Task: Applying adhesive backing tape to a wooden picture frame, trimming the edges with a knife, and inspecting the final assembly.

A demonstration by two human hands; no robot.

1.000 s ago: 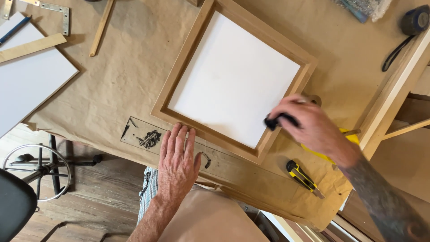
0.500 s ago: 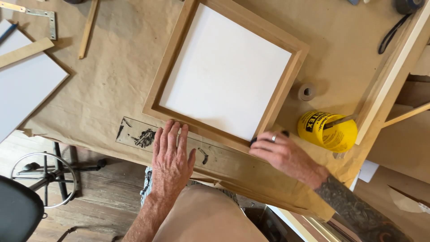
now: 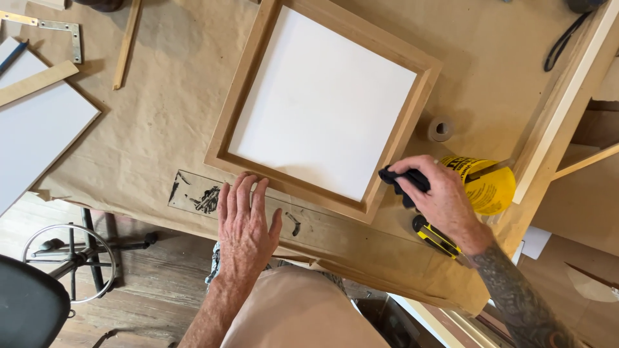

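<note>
A workbench covered with brown kraft paper (image 3: 161,129) fills the view, with a wooden floor below its near edge, where a dark stool (image 3: 29,306) and a metal stool base (image 3: 71,254) stand. The largest thing on the paper is a square wooden frame (image 3: 242,109) holding a white panel (image 3: 322,103), set at a slight angle near the middle of the bench. At the far left lies another white board (image 3: 32,142) with a thin wood strip (image 3: 35,82) across it, a metal bracket (image 3: 64,29) above it and a narrow stick (image 3: 126,45) to its right. Long wooden lengths (image 3: 561,109) run along the right edge. The left hand (image 3: 245,225) lies flat and open on the paper, fingers spread, its fingertips touching the frame's near rail. The right hand (image 3: 442,196) is curled around a dark cloth (image 3: 400,180), which it presses against the frame's near right corner. Just behind that hand stands a yellow can (image 3: 493,190), and under the wrist lies a yellow and black utility knife (image 3: 438,237). A small roll of tape (image 3: 440,129) sits near the frame's right rail, apart from it.
</note>
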